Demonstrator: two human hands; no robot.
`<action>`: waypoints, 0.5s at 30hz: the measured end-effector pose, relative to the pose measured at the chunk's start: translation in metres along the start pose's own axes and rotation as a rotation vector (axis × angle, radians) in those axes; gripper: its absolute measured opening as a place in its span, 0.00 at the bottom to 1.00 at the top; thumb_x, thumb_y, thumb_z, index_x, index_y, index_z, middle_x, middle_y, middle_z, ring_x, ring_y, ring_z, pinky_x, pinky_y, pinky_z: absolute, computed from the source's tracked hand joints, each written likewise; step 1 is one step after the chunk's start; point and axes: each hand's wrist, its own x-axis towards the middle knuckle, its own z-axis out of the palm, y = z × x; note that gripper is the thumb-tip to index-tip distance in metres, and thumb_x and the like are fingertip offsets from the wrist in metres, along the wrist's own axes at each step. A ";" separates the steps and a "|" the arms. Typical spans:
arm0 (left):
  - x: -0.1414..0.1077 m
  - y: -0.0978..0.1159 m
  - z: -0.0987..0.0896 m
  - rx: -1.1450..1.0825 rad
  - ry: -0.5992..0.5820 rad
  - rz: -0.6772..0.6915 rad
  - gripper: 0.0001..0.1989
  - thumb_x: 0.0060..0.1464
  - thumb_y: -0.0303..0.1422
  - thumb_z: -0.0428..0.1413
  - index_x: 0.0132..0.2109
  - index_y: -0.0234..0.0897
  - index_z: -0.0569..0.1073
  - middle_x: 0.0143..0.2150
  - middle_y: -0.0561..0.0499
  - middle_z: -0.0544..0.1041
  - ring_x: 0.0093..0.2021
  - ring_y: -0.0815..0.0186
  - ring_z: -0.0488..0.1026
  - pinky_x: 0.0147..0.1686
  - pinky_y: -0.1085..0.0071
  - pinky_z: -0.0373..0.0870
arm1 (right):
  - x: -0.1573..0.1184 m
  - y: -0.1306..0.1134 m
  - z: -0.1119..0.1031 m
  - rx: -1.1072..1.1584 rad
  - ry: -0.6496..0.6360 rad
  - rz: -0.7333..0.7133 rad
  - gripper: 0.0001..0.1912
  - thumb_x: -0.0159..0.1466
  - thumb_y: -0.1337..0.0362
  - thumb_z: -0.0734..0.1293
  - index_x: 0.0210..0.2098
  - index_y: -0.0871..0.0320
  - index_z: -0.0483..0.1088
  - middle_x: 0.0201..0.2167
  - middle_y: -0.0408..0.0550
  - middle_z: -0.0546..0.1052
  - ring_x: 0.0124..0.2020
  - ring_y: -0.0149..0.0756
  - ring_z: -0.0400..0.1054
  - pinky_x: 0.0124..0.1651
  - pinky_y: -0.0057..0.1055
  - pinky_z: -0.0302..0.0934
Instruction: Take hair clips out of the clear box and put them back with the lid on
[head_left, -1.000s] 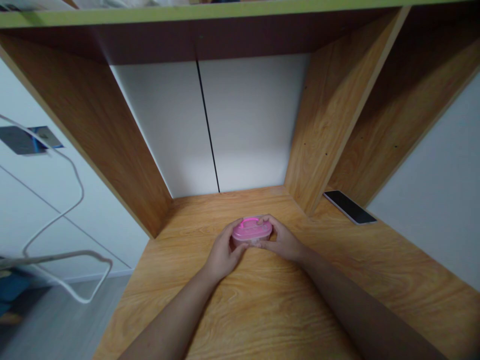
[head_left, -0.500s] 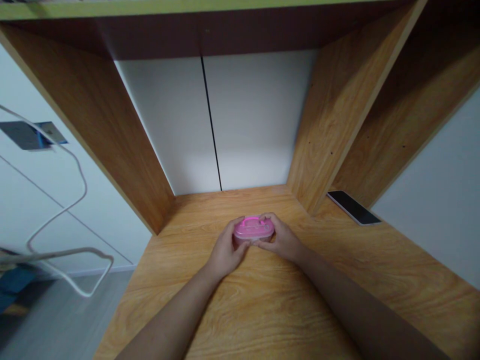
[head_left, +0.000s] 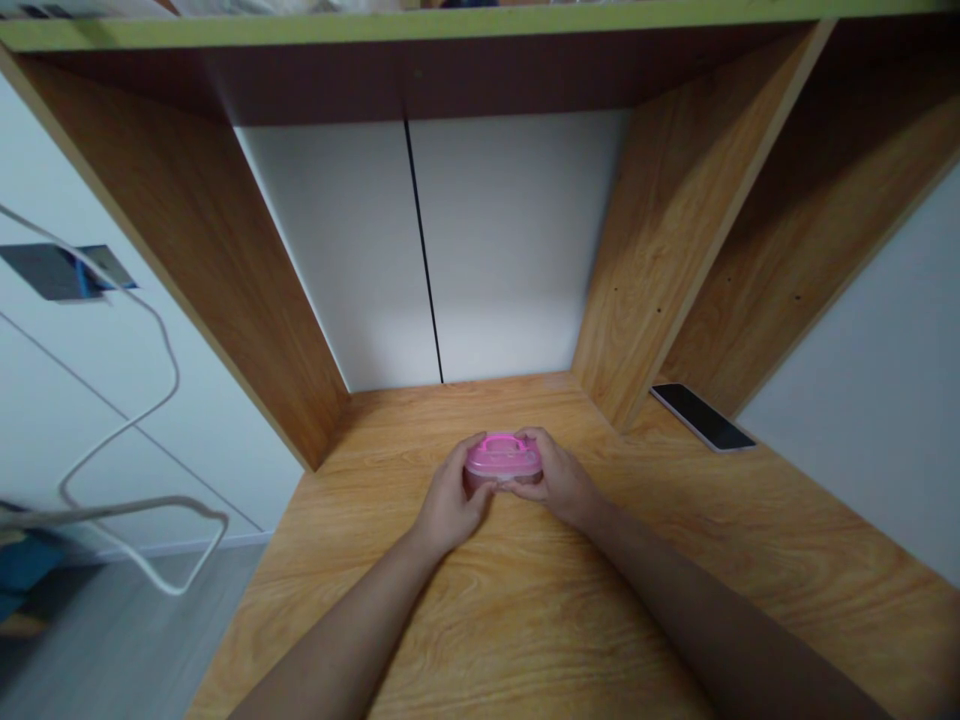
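A small oval food box [head_left: 503,459] with a translucent pink lid and a clear base sits on the wooden desktop [head_left: 480,620]. My left hand [head_left: 450,497] grips its near left side, and my right hand [head_left: 559,482] grips its right side. Fingers from both hands wrap around the rim and nearly meet at the front. The lower part of the box is partly hidden by my fingers. I cannot see what is inside.
A black smartphone [head_left: 702,417] lies at the right, against a wooden upright [head_left: 660,240]. A wooden side panel [head_left: 187,260] bounds the left. A white back panel [head_left: 510,240] sits beneath a green-edged shelf [head_left: 420,28]. A white cable [head_left: 127,420] hangs beyond the desk's left edge.
The camera view has shifted slightly. Both hands stay around the pink-lidded box, which remains at the same place on the desk.
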 end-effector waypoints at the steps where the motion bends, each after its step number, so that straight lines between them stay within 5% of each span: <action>1: 0.000 0.000 0.000 0.004 0.006 0.002 0.31 0.56 0.28 0.60 0.65 0.40 0.63 0.63 0.41 0.71 0.62 0.54 0.71 0.64 0.54 0.66 | 0.000 -0.001 0.000 -0.001 0.004 -0.001 0.35 0.58 0.48 0.76 0.57 0.53 0.60 0.52 0.53 0.74 0.52 0.46 0.72 0.51 0.40 0.67; 15: 0.001 -0.007 -0.002 0.045 0.024 -0.005 0.31 0.55 0.28 0.61 0.65 0.40 0.64 0.63 0.42 0.72 0.63 0.52 0.70 0.65 0.53 0.65 | -0.001 -0.008 0.003 -0.028 0.042 0.060 0.34 0.56 0.47 0.76 0.53 0.53 0.60 0.48 0.51 0.77 0.45 0.44 0.75 0.43 0.36 0.68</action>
